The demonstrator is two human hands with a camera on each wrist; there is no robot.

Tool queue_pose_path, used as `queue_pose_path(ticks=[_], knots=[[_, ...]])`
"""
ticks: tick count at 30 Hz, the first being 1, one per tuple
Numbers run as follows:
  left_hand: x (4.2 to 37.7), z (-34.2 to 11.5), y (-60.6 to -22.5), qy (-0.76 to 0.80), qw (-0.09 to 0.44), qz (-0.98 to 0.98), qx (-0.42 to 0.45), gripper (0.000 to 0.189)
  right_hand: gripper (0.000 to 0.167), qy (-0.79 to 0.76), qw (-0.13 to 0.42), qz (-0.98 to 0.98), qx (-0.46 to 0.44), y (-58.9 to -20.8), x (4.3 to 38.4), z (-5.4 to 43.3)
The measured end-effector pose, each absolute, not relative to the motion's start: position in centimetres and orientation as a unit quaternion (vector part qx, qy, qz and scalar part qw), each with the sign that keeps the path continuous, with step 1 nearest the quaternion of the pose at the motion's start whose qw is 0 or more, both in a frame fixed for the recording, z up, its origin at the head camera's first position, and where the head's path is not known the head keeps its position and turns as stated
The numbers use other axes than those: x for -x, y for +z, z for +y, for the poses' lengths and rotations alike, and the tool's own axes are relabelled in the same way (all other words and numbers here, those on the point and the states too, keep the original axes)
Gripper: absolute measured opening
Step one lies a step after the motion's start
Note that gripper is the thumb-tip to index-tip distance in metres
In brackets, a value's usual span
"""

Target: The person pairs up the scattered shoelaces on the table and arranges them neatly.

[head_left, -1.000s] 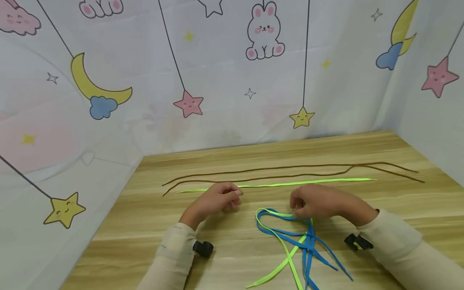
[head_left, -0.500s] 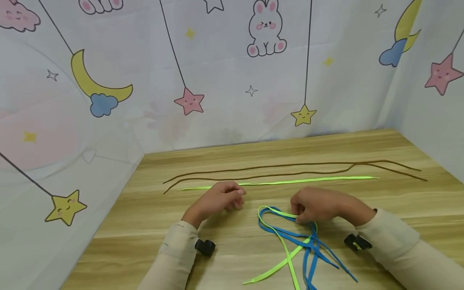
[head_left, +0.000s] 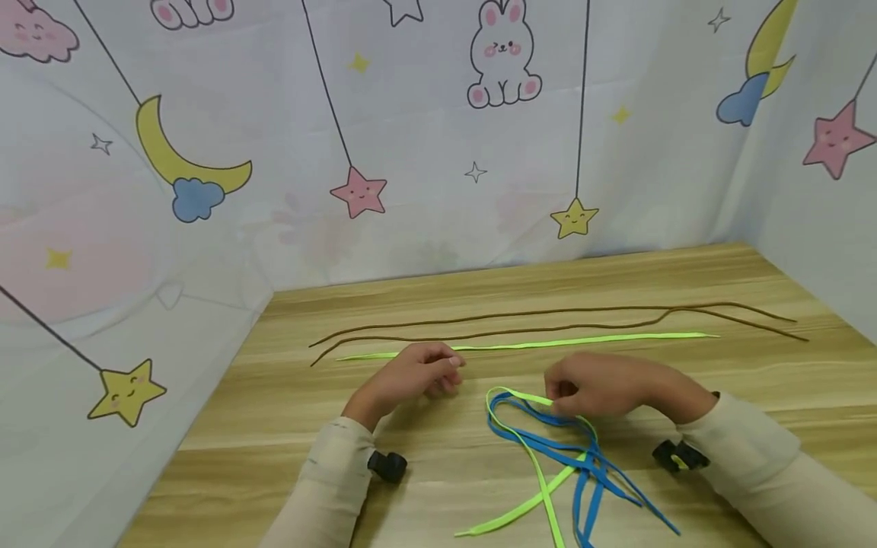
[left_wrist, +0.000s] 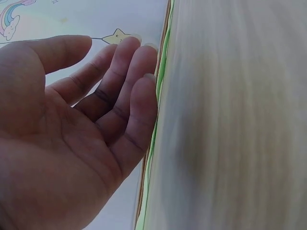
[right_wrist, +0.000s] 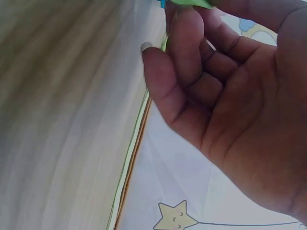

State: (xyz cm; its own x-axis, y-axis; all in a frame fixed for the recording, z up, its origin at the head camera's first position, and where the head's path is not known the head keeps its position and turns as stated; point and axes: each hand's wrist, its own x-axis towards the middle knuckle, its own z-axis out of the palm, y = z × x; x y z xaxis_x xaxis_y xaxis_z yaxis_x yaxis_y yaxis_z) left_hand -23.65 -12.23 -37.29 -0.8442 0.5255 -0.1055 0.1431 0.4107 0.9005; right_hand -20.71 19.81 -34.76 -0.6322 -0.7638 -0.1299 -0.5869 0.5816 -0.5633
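My right hand pinches a flat neon-green shoelace near its looped top. In the right wrist view, a piece of that green lace shows between thumb and fingers at the top edge. Blue shoelaces lie looped beneath and beside it, their loose ends spread toward the front of the table. My left hand hovers left of the loops, its fingers loosely bent with nothing in them, as the left wrist view also shows of the palm.
Another green lace lies straight across the table behind both hands. Two thin brown cords stretch behind it, touching toward the right. A white printed curtain encloses the back and sides.
My right hand has shifted slightly, and the green lace at its fingertips has parted from the blue strands below. The view tilted a little. My left hand stays in place.
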Motion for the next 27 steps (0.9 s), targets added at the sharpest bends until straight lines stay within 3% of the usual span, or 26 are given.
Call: queue_pose_path(ticks=[15, 27], knots=[[23.1, -11.5, -37.1, 0.521, 0.204, 0.795, -0.234, 0.037, 0.015, -0.387, 0.196, 0.806, 0.404, -33.5, 20.9, 20.3], [21.6, -8.4, -36.4, 0.539, 0.204, 0.747, -0.331, 0.041, 0.011, -0.51, 0.199, 0.703, 0.454, -31.9, 20.1, 20.4]])
